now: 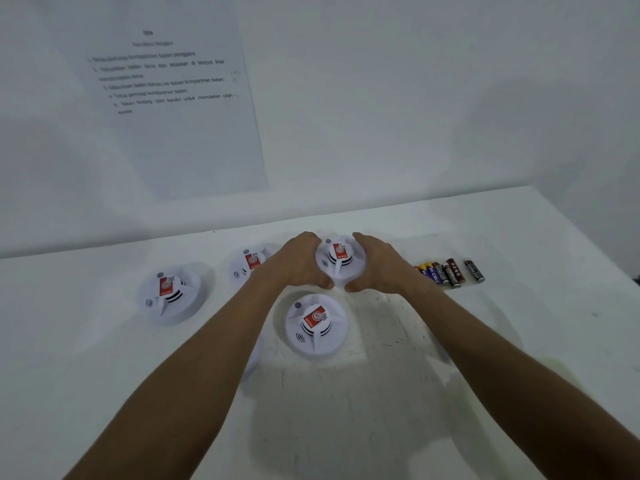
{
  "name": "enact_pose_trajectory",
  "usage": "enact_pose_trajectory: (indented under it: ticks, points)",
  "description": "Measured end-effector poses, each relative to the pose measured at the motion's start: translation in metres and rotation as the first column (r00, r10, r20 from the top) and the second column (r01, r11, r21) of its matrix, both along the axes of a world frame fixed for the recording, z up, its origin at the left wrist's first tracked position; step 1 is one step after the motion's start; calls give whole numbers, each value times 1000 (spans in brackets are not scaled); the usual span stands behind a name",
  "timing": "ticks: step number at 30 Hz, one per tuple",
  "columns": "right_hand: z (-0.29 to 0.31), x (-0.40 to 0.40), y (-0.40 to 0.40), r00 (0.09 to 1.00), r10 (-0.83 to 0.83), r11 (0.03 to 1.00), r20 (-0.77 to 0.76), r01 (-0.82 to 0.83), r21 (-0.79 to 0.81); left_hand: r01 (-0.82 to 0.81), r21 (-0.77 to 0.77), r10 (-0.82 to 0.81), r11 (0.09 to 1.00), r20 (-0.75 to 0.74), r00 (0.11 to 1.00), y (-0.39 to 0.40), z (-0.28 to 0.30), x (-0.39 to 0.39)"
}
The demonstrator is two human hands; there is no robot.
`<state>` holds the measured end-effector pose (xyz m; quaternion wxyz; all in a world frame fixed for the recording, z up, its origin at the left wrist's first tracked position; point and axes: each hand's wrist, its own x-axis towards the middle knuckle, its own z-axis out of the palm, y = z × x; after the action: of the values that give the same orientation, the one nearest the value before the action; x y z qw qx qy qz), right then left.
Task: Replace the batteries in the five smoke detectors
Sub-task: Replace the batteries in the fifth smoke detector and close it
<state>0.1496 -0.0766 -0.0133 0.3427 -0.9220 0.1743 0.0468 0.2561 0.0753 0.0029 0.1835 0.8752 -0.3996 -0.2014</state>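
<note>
Fingers (313,241) of the left hand (298,261) curl round the left rim of a white smoke detector (340,259) in the middle of the frame, while the fingers of the right hand (375,263) curl round its right rim, so both hands grip the same unit from opposite sides, thumbs meeting near its lower edge. Whether the detector rests on the white desk (519,341) or is lifted just off it cannot be told. Its top carries a red label and dark vent slots. Directly below it in the frame, between the two forearms, a second smoke detector (316,327) sits on the desk with the same red label. To the left, a third smoke detector (249,263) lies partly behind the left wrist, and further left a fourth smoke detector (169,294) sits well apart from the hands. A pale rounded edge (254,358) shows just beside the left forearm, below the third unit; it is mostly hidden, so what it is cannot be told. At the right of the frame, near the right wrist, a row of AA batteries (450,271) lies side by side on the desk, their wrappers dark red, black and blue-yellow. In the upper left of the frame a printed instruction sheet (173,98) hangs on the white wall (450,98), its text too blurred to read.
</note>
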Motion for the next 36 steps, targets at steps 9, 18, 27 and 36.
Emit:
enact_pose_trajectory:
  ticks: [9, 18, 27, 36]
  points:
    - [28, -17, -2, 977, 155, 988, 145, -156, -8, -69, -260, 60, 963, -41, 997, 22, 36, -30]
    - [80, -92, -28, 924, 113, 880, 366, -264, 395, -272, -506, 69, 819, -384, 921, 33, 76, -99]
    - [84, -147, -56, 880, 205, 733, 429, -429, 528, -259, -531, -7, 807, -448, 894, 3, 91, -156]
    - [62, -162, -66, 846, 195, 816, 496, -420, 396, -297, -490, 196, 820, -247, 949, -19, 89, -197]
